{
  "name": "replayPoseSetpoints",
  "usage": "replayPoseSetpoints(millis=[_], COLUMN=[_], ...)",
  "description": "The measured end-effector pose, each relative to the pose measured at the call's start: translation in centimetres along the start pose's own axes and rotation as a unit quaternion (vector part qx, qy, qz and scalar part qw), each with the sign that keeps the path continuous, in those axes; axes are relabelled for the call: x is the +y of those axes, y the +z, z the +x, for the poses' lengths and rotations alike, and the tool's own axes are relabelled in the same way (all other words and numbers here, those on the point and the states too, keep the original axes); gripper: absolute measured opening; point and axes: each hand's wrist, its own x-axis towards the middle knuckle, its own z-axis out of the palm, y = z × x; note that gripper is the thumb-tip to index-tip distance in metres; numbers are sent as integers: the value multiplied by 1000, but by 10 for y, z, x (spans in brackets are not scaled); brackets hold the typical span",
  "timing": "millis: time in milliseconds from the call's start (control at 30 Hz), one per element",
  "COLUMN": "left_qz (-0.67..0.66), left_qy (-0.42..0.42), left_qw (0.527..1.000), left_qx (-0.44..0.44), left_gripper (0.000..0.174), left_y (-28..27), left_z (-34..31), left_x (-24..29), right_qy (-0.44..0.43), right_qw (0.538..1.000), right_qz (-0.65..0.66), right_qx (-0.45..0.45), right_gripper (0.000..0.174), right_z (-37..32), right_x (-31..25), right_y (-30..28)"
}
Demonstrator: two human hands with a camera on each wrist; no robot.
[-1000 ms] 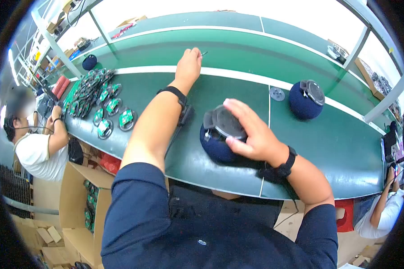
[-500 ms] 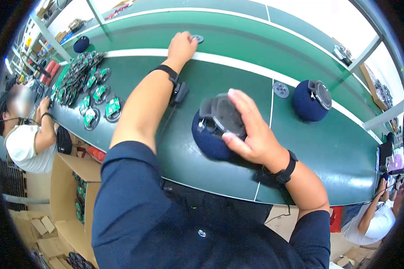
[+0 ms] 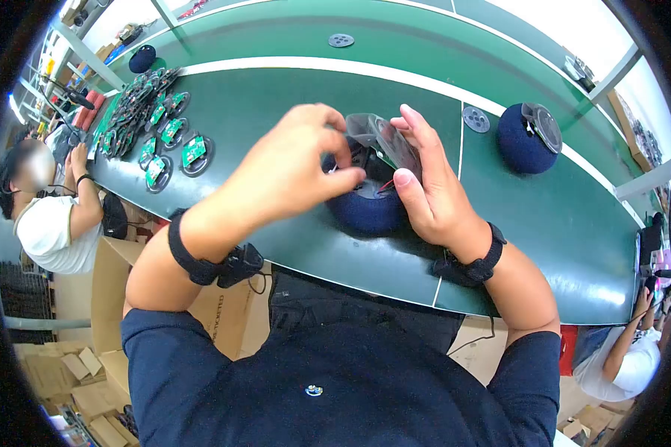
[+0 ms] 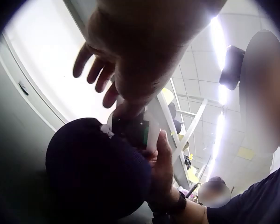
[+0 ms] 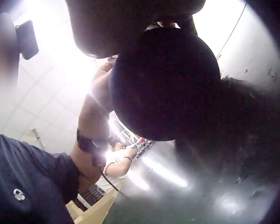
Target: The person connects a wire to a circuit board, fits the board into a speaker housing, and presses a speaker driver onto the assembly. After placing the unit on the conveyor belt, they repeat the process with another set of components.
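Observation:
A navy fabric-covered ball [image 3: 369, 212] sits on the table, its top opening showing dark parts and a red wire. A smoky round cover [image 3: 399, 147] stands tilted up at the opening, held along its right side by my right hand [image 3: 441, 190], thumb in front and fingers behind. Over the opening's left side is my left hand [image 3: 287, 164], fingers loosely bent and thumb reaching inward; no held item shows. In the left wrist view, the ball [image 4: 95, 172] is dark, with a green-edged part [image 4: 145, 135] above it, close to my left thumb.
Green boards on black rings [image 3: 194, 153] lie in a pile and loose at left. A second navy ball [image 3: 527, 141] stands at right beside a grey disc [image 3: 476, 119]. Another disc [image 3: 341, 40] lies on the far green strip. People sit at both sides.
My left hand has let go of the grey disc on the far strip and come back to the ball. The cover is now tilted up towards my right hand, exposing the opening.

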Motion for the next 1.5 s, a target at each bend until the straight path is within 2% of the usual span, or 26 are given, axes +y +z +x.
replayPoseSetpoints(millis=[200, 333, 400, 433, 467, 500, 533, 567, 633, 667, 700, 767, 900, 933, 967, 1033, 1067, 1100, 1167, 1233, 1300, 1333, 1400, 1500], left_qz=[58, 56, -32, -27, -93, -159, -226, -224, -357, -338, -337, -346, -357, -339, -339, -387, -409, -411, -529, -546, -616, -621, -601, -592], left_qy=[-17, -25, -65, -64, -87, -110, -180, -181, -166, -181, -177, -228, -220, -198, -196, -218, -227, -225, -216, -182, -99, -97, 9, 15], left_qw=[998, 998, 997, 997, 991, 980, 953, 954, 912, 912, 913, 901, 891, 898, 899, 888, 877, 876, 820, 817, 781, 777, 797, 801], left_qx=[-18, -33, -41, -43, -44, -43, -90, -86, -117, -148, -144, -129, -173, -197, -198, -121, -111, -112, -39, -26, -34, -35, -61, -86], left_gripper=[24, 25, 30, 30, 29, 29, 25, 25, 25, 25, 25, 23, 22, 28, 28, 35, 39, 39, 37, 38, 45, 45, 40, 34], left_y=[16, 16, 13, 13, 15, 16, 15, 18, 27, 29, 28, 26, 32, 35, 39, 45, 47, 50, 60, 65, 72, 70, 65, 65], left_z=[12, 16, 19, 23, 29, 34, 40, 46, 60, 67, 71, 78, 86, 86, 85, 78, 76, 74, 69, 60, 51, 48, 43, 45], left_x=[8, 4, 4, -1, -9, -17, -20, -26, -41, -47, -45, -41, -49, -55, -58, -57, -64, -71, -87, -97, -103, -95, -81, -81], right_qy=[-48, -49, -41, -43, -29, -15, 0, -3, -89, -87, -83, -97, -70, -77, -82, -60, -41, -22, -3, 15, 21, 24, 19, 17], right_qw=[996, 996, 998, 998, 997, 993, 987, 987, 996, 996, 996, 990, 986, 982, 978, 976, 974, 972, 972, 971, 973, 972, 975, 974], right_qz=[-76, -72, -16, -13, 45, 103, 133, 134, -14, -14, -11, -75, -141, -163, -184, -201, -212, -224, -223, -224, -213, -218, -205, -205], right_qx=[14, 24, 42, 46, 53, 57, 84, 83, 21, 11, -14, -62, -53, -55, -56, -61, -64, -68, -73, -80, -83, -86, -89, -93], right_gripper=[60, 60, 62, 62, 64, 66, 64, 64, 57, 52, 52, 53, 53, 53, 53, 63, 66, 69, 71, 73, 73, 73, 76, 73], right_z=[-1, -4, -4, -4, -4, -5, -5, -4, -1, 0, 0, 2, 3, 3, 2, -4, -5, -5, -6, -4, -3, -2, -2, -1], right_x=[-5, -9, -4, -1, 2, 3, 2, 2, 5, 2, -2, -5, -12, -14, -17, -19, -24, -28, -30, -31, -33, -32, -30, -28], right_y=[-1, -3, -2, -2, -4, -3, -1, -4, -17, -18, -20, -20, -14, -12, -9, -1, 1, 2, 4, 6, 6, 6, 6, 7])
